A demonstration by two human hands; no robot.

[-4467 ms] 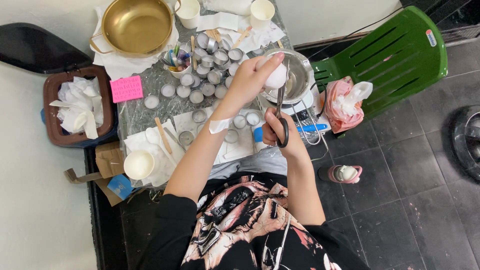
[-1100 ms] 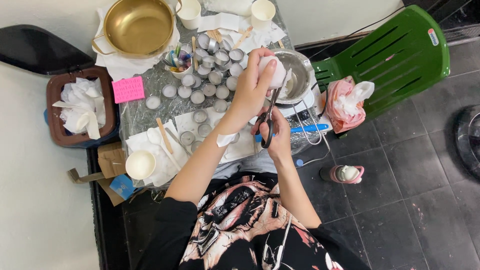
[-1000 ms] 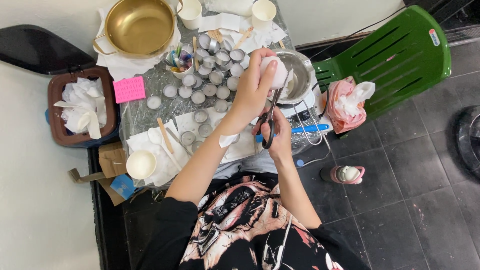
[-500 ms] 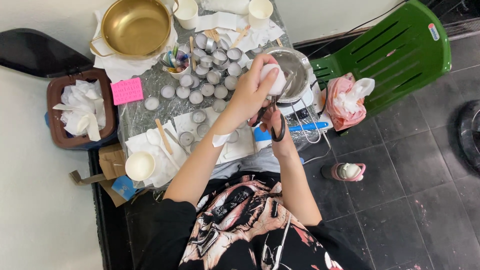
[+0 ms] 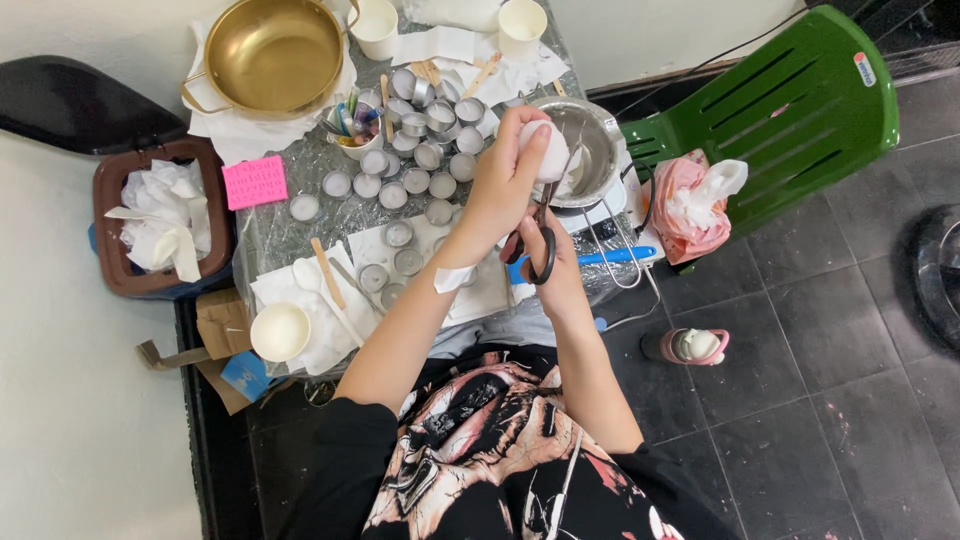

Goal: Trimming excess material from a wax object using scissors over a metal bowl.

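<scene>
My left hand (image 5: 505,172) grips a round white candle (image 5: 553,152) and holds it above the rim of a steel bowl (image 5: 594,140). My right hand (image 5: 553,268) sits just below it, fingers through the black handles of a pair of scissors (image 5: 540,240). The blades point up at the candle. Many small round metal candle cups (image 5: 410,150) are spread over the foil-covered table (image 5: 275,235) to the left.
A brass pot (image 5: 272,52) stands at the back left, white cups (image 5: 376,20) behind it. A pink note (image 5: 253,182), wooden sticks (image 5: 326,272) and a white cup (image 5: 279,331) lie at left. A brown bin (image 5: 115,265) holds tissues. A green plastic chair (image 5: 800,110) stands right.
Both hands lifted slightly toward the steel bowl. The scissors swung from hanging downward to pointing up at the candle in my left hand.
</scene>
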